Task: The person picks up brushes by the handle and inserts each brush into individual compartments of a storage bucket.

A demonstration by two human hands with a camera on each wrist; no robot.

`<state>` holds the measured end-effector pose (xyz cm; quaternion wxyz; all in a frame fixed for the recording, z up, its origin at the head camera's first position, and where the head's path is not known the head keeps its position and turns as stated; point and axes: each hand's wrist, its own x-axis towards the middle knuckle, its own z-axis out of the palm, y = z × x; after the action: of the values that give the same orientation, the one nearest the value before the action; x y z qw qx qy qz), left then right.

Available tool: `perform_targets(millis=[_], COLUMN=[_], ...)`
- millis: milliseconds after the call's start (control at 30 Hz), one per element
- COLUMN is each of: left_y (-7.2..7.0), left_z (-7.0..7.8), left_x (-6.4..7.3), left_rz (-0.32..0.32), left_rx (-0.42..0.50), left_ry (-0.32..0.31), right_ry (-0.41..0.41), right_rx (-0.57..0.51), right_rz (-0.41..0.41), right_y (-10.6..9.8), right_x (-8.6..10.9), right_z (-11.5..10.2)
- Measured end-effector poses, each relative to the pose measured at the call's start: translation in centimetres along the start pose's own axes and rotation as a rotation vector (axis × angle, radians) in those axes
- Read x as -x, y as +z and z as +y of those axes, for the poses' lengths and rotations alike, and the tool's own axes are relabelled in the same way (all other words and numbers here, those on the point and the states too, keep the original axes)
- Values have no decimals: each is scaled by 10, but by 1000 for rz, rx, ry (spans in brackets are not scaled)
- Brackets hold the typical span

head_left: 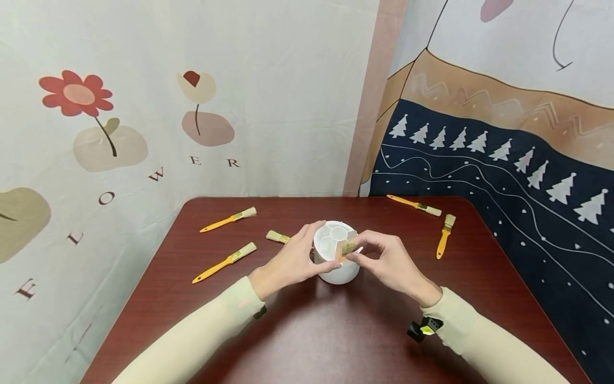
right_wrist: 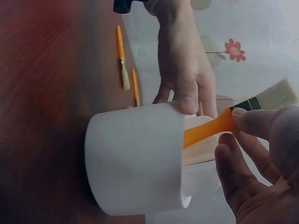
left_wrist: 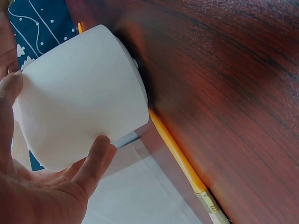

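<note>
The person wore pale cream-green long sleeves, the left sleeve (head_left: 192, 336) faintly pinkish in one spot near its cuff, the right sleeve (head_left: 494, 341) softly creased. Beyond them, the left hand (head_left: 295, 256) and right hand (head_left: 388, 261) were bare. A small black wrist device (head_left: 260, 312) showed below the left cuff; a blocky black wrist mount (head_left: 416, 332) with a bright yellow-green patch (head_left: 427, 330) showed by the right.

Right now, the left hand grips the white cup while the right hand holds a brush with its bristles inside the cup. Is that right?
Not quite: the brush is the other way round. The right wrist view shows its handle in the cup and its bristles outside. The left hand does grip the cup, and the right hand holds the brush.
</note>
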<state>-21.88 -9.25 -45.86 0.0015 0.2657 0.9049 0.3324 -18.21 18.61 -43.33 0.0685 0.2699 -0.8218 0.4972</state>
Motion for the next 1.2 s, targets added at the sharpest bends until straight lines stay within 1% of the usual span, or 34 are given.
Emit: perform_targets(millis=[200, 333, 600, 767, 1033, 1200], left_y=[-2, -3, -3, -3, -4, -5], left_z=[1, 0, -1, -1, 1, 2], left_x=[0, 0, -1, -3, -3, -3], left_rz=[0, 1, 1, 7, -3, -5], left_rx=[-1, 4, -3, -10, -11, -8], left_ry=[3, 9, 30, 43, 48, 57], right_ry=[-61, -81, -99, -113, -108, -140], right_rx=[41, 78, 145, 182, 197, 201], right_rz=[-19, -22, -12, -21, -40, -35], right_y=[5, 7, 9, 10, 11, 14], right_x=[4, 5, 7, 8, 9, 8], right_z=[6, 8, 9, 9, 7, 8])
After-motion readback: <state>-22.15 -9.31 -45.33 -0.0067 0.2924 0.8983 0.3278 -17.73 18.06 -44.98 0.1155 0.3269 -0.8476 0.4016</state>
